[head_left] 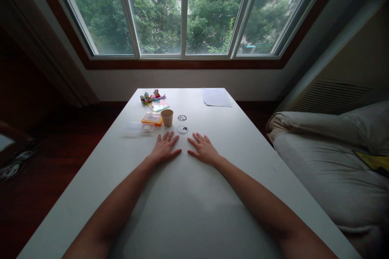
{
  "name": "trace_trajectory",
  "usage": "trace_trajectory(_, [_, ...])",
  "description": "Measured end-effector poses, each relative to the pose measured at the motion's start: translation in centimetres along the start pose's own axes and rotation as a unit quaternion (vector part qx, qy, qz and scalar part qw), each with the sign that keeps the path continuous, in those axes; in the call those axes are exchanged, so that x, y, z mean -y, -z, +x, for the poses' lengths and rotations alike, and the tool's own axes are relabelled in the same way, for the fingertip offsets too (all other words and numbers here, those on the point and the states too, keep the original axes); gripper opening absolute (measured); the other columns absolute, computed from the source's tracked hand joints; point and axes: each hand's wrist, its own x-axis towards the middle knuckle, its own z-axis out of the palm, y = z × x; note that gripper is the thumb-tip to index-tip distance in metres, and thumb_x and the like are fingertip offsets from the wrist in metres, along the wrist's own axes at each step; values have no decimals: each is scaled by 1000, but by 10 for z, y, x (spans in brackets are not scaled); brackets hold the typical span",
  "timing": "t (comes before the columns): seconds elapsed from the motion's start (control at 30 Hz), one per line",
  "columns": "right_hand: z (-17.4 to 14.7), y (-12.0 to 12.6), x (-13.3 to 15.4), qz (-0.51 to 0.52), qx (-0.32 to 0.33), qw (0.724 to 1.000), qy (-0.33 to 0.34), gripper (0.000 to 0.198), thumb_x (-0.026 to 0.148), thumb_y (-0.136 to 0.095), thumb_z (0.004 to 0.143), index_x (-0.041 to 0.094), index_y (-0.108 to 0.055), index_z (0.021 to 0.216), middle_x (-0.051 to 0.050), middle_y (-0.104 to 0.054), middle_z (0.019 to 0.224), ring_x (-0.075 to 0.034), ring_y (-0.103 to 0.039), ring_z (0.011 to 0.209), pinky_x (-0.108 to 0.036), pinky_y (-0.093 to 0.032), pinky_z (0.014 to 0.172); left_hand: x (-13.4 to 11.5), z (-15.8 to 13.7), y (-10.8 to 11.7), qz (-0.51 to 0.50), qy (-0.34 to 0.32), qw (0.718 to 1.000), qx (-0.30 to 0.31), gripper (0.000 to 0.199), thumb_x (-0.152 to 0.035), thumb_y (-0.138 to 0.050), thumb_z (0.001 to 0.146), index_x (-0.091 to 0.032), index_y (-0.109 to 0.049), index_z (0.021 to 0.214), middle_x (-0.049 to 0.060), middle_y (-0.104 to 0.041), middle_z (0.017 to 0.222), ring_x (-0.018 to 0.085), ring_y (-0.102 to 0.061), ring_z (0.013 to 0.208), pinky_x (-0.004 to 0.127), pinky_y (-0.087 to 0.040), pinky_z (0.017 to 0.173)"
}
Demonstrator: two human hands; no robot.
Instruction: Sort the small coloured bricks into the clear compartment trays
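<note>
Left hand (164, 148) and right hand (204, 150) rest palm-down on a white bench (182, 206), fingers (174, 140) released and spread, near a brown cup (167, 118) and two round outlines (182, 130); print on far papers (216, 97) is illegible.

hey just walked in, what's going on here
A person has both bare hands palm down on a white table, fingers spread: the left hand and the right hand are apart, and neither holds anything. Just beyond them lie two round items, with a brown cup standing to their left. Papers lie at the far end, toward the right.
</note>
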Motion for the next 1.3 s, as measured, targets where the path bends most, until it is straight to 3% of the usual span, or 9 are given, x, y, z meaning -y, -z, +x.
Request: trace_trajectory(1.3, [0, -1, 0, 3, 2, 1000, 1, 73, 70, -35, 96, 31, -32, 157, -8, -18, 167, -30, -16, 154, -53, -11, 123, -2, -2, 3, -9, 4, 1000, 1, 79, -74, -38, 90, -33, -28, 157, 6, -17, 168, 35, -10, 154, 62, -5, 121])
